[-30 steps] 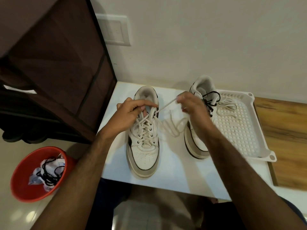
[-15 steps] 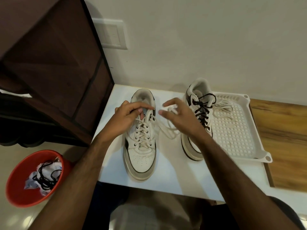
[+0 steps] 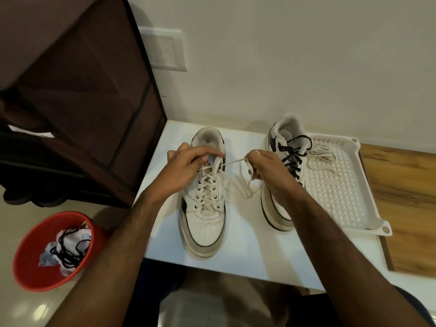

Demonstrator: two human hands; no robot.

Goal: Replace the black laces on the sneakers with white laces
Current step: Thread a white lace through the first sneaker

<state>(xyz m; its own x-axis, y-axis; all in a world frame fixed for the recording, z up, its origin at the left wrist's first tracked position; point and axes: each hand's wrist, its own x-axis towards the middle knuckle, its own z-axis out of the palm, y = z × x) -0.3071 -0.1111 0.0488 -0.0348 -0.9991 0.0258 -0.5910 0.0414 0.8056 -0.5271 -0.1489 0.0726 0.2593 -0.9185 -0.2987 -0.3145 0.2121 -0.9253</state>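
White laces (image 3: 206,193) already criss-cross the left-hand sneaker (image 3: 204,204), which stands toe toward the person near the middle of the white table (image 3: 243,253). The person's left hand (image 3: 186,168) rests over the shoe's collar, fingers curled and pinching at the top eyelets, thumb and forefinger reaching across the tongue. The right hand (image 3: 266,171) is closed on the free end of the same lace, drawing it taut from the top right eyelet; slack loops of that lace hang below the hand and trail onto the table between the two shoes.

The second sneaker (image 3: 280,185), partly hidden by the right forearm, stands toward the table's right side, its heel near the back edge, and is threaded with black laces (image 3: 292,156). Just beside it, touching or nearly so, a white perforated plastic tray (image 3: 354,208) sits at the table's right edge, overlapping a wooden surface (image 3: 405,197); another white lace (image 3: 323,156) lies loose at the tray's far end.

On the floor at lower left, a red bucket (image 3: 33,265) holds crumpled paper and a tangle of black lace (image 3: 68,251). A dark brown fabric cabinet (image 3: 77,90) stands against the table's left edge, below a white wall switch plate (image 3: 165,50).
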